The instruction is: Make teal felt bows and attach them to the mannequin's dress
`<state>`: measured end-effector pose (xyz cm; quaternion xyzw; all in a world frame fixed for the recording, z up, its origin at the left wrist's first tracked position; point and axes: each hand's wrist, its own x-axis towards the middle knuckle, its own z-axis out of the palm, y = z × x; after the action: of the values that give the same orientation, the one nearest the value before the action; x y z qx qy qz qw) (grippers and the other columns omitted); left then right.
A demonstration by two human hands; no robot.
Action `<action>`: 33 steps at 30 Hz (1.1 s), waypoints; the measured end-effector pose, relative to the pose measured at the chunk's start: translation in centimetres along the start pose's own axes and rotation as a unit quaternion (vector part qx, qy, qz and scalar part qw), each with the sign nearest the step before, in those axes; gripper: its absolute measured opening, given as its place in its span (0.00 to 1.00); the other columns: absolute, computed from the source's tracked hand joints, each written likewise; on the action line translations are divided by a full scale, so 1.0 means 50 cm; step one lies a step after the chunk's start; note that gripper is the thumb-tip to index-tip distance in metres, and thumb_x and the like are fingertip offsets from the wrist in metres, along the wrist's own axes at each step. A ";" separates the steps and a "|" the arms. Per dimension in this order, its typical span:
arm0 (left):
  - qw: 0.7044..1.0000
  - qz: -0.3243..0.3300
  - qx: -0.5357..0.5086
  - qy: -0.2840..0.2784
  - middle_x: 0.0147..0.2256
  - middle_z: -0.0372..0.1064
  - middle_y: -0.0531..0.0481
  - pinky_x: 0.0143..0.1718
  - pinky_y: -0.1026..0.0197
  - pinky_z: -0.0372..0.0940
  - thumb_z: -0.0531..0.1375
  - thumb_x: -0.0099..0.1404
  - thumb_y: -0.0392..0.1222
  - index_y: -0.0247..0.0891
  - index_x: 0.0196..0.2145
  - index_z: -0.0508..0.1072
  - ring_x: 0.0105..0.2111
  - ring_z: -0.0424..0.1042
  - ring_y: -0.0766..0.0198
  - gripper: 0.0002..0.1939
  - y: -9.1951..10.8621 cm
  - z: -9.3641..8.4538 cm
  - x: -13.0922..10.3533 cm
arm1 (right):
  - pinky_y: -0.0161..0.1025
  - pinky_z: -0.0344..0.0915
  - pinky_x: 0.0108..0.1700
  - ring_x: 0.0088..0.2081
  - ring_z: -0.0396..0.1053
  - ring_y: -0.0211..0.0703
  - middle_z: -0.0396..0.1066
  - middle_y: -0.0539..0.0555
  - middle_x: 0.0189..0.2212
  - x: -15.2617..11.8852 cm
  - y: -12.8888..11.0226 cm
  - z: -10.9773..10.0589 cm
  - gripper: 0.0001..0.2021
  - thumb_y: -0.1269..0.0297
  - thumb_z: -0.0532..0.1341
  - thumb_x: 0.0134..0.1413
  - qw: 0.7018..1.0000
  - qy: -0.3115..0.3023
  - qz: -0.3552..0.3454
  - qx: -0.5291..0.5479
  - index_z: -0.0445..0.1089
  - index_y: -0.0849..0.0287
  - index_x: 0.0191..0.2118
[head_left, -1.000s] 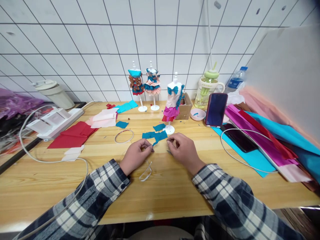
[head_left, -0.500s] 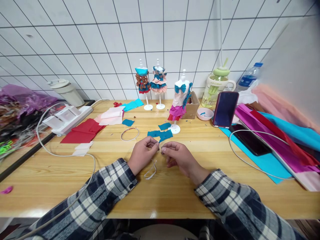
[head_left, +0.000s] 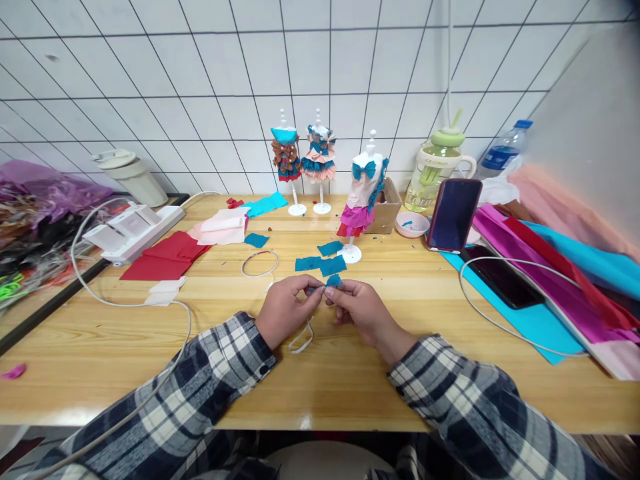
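A small piece of teal crepe paper (head_left: 333, 281) is pinched between my two hands, which meet at the middle of the table. The left thumb and index finger of my left hand (head_left: 284, 310) press on its near end. My right hand (head_left: 364, 312) pinches it from the right, the other fingers curled under. A thin white cord (head_left: 304, 345) forms a loop on the table below the left fingers. Just beyond lie several flat teal crepe paper pieces (head_left: 307, 263). A ring of thin wire or cord (head_left: 259, 254) rests to the left.
Three dressed miniature mannequins (head_left: 363, 183) stand toward the tiled wall. Red paper (head_left: 167, 257), pale pink paper (head_left: 220, 228) and a power strip (head_left: 135, 230) are at left. At right are a propped phone (head_left: 454, 213), a flat phone (head_left: 500, 277), a drink jug (head_left: 440, 167) and coloured paper sheets.
My fingertips have come together, and the teal piece between them now sticks up toward the right fingers. The view has shifted slightly; the objects on the table stay put.
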<state>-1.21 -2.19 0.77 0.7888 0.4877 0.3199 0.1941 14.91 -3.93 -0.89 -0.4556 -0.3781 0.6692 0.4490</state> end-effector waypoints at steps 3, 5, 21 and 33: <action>1.000 0.016 0.004 0.010 0.29 0.76 0.53 0.35 0.65 0.64 0.58 0.62 0.43 0.40 0.33 0.76 0.31 0.73 0.65 0.08 0.002 -0.002 0.000 | 0.32 0.63 0.21 0.18 0.58 0.28 0.68 0.47 0.25 -0.001 -0.001 -0.001 0.16 0.54 0.68 0.40 1.000 0.004 0.004 -0.001 0.73 0.60 0.32; 1.000 0.029 0.003 0.007 0.30 0.76 0.53 0.36 0.65 0.65 0.58 0.62 0.43 0.40 0.33 0.76 0.31 0.73 0.65 0.08 0.002 -0.004 -0.001 | 0.32 0.63 0.21 0.18 0.58 0.28 0.68 0.47 0.25 -0.002 -0.002 -0.001 0.15 0.54 0.68 0.40 1.000 0.003 0.010 0.003 0.72 0.61 0.31; 0.993 -0.014 -0.120 -0.009 0.32 0.77 0.49 0.40 0.60 0.68 0.60 0.60 0.47 0.38 0.31 0.76 0.34 0.74 0.60 0.11 -0.002 -0.011 0.003 | 0.31 0.62 0.19 0.16 0.54 0.26 0.64 0.44 0.20 -0.002 -0.002 0.002 0.18 0.52 0.70 0.36 0.999 -0.002 0.040 0.027 0.68 0.61 0.27; 0.989 0.130 -0.064 -0.006 0.36 0.75 0.46 0.49 0.55 0.64 0.55 0.65 0.43 0.40 0.33 0.75 0.39 0.72 0.61 0.10 -0.013 -0.024 0.004 | 0.29 0.64 0.19 0.19 0.57 0.28 0.61 0.43 0.19 -0.010 -0.022 -0.002 0.16 0.61 0.71 0.32 0.995 -0.046 0.073 0.050 0.71 0.59 0.31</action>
<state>-2.42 -1.75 1.30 0.8329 0.3586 0.3687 0.2041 15.39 -4.05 0.20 -0.4279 -0.3302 0.7386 0.4029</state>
